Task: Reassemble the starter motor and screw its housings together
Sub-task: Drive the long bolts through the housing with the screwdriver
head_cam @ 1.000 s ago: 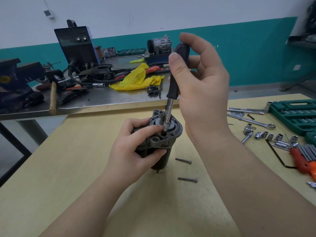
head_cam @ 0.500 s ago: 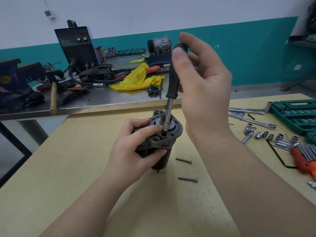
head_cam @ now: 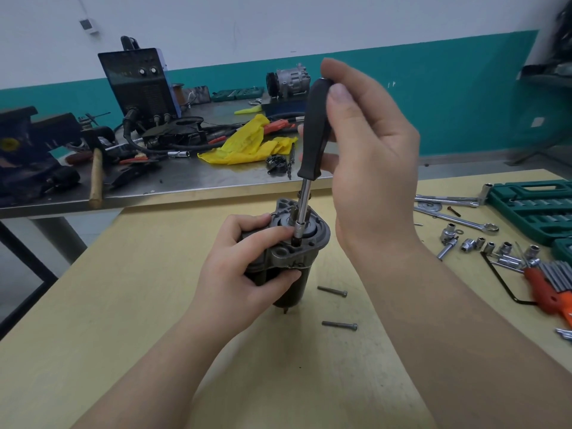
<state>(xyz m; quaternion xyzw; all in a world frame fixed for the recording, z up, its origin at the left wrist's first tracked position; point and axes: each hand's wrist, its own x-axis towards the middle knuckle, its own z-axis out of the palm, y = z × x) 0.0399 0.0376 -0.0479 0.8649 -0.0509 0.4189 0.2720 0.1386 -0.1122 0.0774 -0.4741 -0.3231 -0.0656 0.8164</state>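
Observation:
The starter motor (head_cam: 305,243) stands upright on the wooden table, its grey aluminium end housing on top and dark body below. My left hand (head_cam: 244,267) grips the motor around its upper body, thumb on the housing. A black-handled nut driver (head_cam: 315,131) stands almost vertical, its socket tip down on a bolt in the housing. My right hand (head_cam: 368,156) pinches the handle near its top between thumb and fingers. Two loose bolts (head_cam: 332,291) (head_cam: 339,325) lie on the table just right of the motor.
To the right lie loose sockets (head_cam: 490,247), wrenches (head_cam: 458,220), a black hex key (head_cam: 503,281), an orange hex-key set (head_cam: 554,286) and a green socket case (head_cam: 535,205). Behind is a metal bench with a welder (head_cam: 139,85), hammer (head_cam: 96,178) and yellow rag (head_cam: 247,144).
My right hand's fingers have shifted round the driver handle, the thumb moving across its top, as in turning. The motor and my left hand have stayed put.

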